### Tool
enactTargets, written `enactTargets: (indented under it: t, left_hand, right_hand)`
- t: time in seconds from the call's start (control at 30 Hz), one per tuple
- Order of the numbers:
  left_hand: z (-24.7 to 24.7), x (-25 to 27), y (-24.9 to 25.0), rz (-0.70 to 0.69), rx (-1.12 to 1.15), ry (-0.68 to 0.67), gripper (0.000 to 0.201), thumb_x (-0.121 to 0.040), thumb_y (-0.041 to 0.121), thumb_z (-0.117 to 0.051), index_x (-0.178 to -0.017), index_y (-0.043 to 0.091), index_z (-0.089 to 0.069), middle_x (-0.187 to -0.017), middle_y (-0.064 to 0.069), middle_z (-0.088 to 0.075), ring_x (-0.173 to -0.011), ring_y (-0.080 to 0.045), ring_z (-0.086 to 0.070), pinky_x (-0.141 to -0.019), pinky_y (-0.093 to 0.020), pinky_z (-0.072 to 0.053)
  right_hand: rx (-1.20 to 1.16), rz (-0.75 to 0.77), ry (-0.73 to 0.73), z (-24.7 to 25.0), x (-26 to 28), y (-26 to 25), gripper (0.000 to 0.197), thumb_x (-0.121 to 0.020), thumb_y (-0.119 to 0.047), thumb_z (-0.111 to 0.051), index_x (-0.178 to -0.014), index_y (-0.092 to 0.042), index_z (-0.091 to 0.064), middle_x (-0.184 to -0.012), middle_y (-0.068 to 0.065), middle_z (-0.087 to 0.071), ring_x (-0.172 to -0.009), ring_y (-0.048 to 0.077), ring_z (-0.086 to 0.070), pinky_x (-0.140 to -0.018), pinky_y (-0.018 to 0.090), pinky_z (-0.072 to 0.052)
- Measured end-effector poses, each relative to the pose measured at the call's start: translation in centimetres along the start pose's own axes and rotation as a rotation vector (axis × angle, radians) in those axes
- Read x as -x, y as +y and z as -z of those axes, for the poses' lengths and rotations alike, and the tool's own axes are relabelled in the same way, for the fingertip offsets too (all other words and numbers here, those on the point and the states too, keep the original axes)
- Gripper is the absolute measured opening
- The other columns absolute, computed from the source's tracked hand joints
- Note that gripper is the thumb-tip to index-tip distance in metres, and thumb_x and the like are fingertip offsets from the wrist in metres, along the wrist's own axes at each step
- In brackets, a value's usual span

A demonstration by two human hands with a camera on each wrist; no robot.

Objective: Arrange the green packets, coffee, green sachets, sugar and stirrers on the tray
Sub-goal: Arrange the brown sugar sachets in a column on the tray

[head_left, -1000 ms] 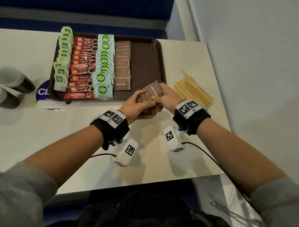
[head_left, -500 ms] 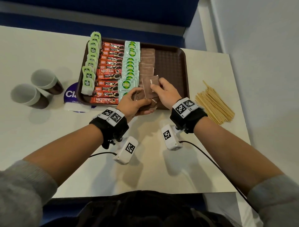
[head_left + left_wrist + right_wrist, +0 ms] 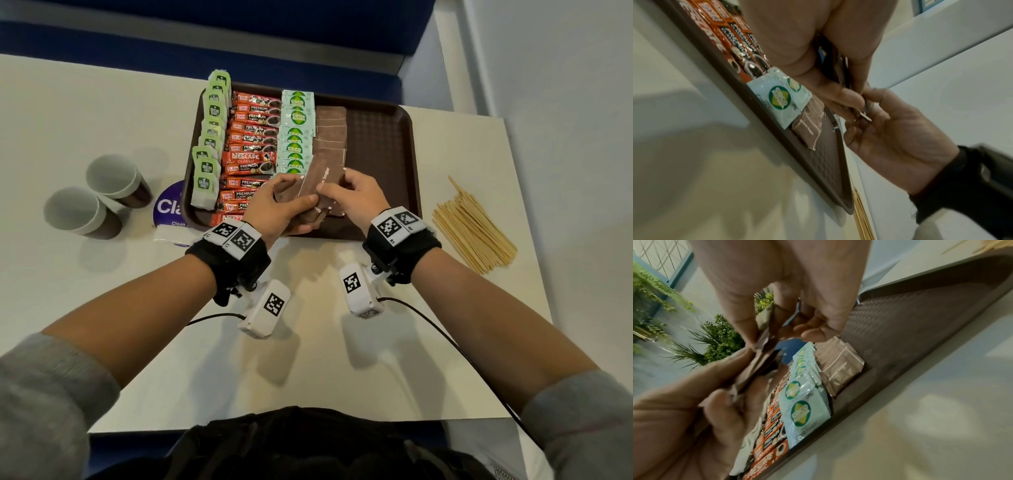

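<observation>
Hands moved from table's near edge over tray [image 3: 383, 144]: left hand [image 3: 274, 205] holds sugar stack [image 3: 291, 192], right hand [image 3: 356, 198] pinches 1 sachet [image 3: 322, 181], long axis toward far edge, sugar row [image 3: 330, 133] just beyond.

hands [image 3: 310, 202] hide near coffee [image 3: 251, 144] sachets

Both forearms are bare below grey sleeves [image 3: 41, 404] pushed up toward the elbows. Each wrist wears a black fabric band [image 3: 233, 260] topped with white square-coded marker tiles [image 3: 397, 222]. A white camera module [image 3: 265, 310] hangs under each band, trailing a thin black cable [image 3: 445, 339].
</observation>
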State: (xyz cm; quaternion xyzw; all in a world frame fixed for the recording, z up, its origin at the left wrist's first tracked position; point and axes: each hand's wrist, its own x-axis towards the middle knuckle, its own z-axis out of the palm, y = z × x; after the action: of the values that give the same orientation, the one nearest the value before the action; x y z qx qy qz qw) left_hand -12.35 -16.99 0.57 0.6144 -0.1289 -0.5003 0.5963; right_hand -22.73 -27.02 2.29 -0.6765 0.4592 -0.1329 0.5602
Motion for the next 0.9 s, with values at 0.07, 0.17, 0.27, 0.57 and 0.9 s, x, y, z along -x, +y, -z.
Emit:
enactTargets:
  t: [0.07,0.17,0.27,0.57,0.9]
  left_hand:
    - [0.6,-0.3,0.2,-0.003,-0.018,0.011,0.026,-0.082,0.008,-0.071,-0.097,0.023,-0.056,-0.120,0.001,-0.062,-0.061,-0.016,-0.068,-0.048,-0.025,-0.054]
    - [1.2,-0.5,0.5,-0.031,-0.100,0.005,0.026,-0.081,0.005,-0.071,-0.093,0.025,-0.057,-0.102,0.010,-0.064,-0.055,-0.013,-0.067,-0.046,-0.026,-0.054]
    - [1.6,-0.7,0.9,-0.028,-0.205,-0.047,0.029,-0.081,0.002,-0.071,-0.092,0.025,-0.057,-0.095,0.007,-0.065,-0.052,-0.012,-0.067,-0.044,-0.025,-0.054]
    - [2.2,-1.9,1.6,-0.085,-0.218,0.020,0.030,-0.082,0.002,-0.069,-0.086,0.028,-0.056,-0.104,0.000,-0.059,-0.069,-0.022,-0.065,-0.045,-0.028,-0.056]
    - [2.8,-2.7,1.4,-0.105,-0.170,0.060,0.032,-0.083,0.002,-0.069,-0.088,0.029,-0.055,-0.111,-0.002,-0.058,-0.076,-0.022,-0.065,-0.046,-0.027,-0.056]
  right_hand:
    - [0.058,-0.006,-0.060,0.4,-0.3,0.2,0.023,-0.079,-0.015,-0.072,-0.098,-0.003,-0.068,-0.095,0.015,-0.071,-0.089,0.025,-0.067,-0.091,0.044,-0.052]
    - [0.216,0.028,-0.147,0.9,-0.7,0.2,0.034,-0.073,-0.027,-0.077,-0.101,-0.010,-0.070,-0.097,0.007,-0.072,-0.093,0.022,-0.068,-0.091,0.042,-0.052]
    - [0.289,0.091,-0.106,1.2,-1.2,-0.1,0.035,-0.075,-0.032,-0.077,-0.103,-0.013,-0.071,-0.095,0.006,-0.071,-0.091,0.020,-0.066,-0.088,0.036,-0.053]
    - [0.403,0.080,0.071,3.4,-3.9,1.9,0.025,-0.090,-0.030,-0.062,-0.107,-0.014,-0.070,-0.085,-0.004,-0.063,-0.079,0.009,-0.057,-0.080,0.021,-0.045]
    - [0.360,-0.131,0.029,2.6,-4.4,5.6,0.014,-0.083,-0.013,-0.070,-0.095,-0.006,-0.067,-0.069,0.001,-0.062,-0.063,0.015,-0.061,-0.084,0.034,-0.056]
